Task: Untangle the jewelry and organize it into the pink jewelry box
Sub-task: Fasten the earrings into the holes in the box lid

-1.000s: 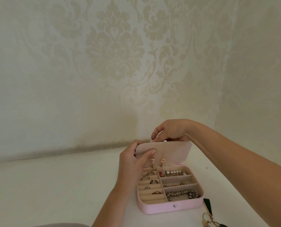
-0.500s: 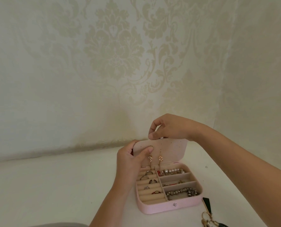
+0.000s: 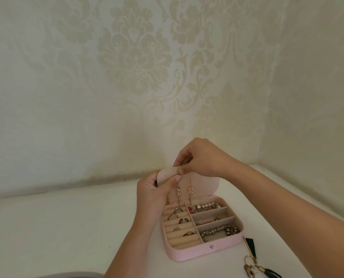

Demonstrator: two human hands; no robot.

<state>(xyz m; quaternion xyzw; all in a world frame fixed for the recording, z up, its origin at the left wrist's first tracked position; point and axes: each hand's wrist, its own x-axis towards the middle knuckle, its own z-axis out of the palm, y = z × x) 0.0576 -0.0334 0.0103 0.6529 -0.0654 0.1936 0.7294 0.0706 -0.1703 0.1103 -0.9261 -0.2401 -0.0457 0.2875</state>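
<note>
The pink jewelry box (image 3: pixel 205 251) lay open on the counter (image 3: pixel 66 227), its lid (image 3: pixel 203 183) standing up at the far side so that the perforated inner panel faced the person. Two gold drop earrings (image 3: pixel 178 190) hung from holes in that panel, and a third piece showed partly behind the thumb at the panel's left. In the tray below, rings (image 3: pixel 33 216) sat pushed into the padded rolls on the left half, while a pearl bracelet (image 3: pixel 205 206) and a bead bracelet (image 3: pixel 219 231) each filled a compartment on the right half, apparently to keep them from knotting. The left hand (image 3: pixel 155 189) gripped the lid's left edge, thumb pressed on the panel front, probably to steady it. The right hand (image 3: pixel 199 157) reached over the lid's top edge with thumb and fingertips pinched there; whether a hook or backing sat between them could not be told. Just beside the box's front right corner lay dark tasselled pieces (image 3: pixel 253 263), not yet put away. A damask-papered wall (image 3: pixel 127 67) rose behind the box.
</note>
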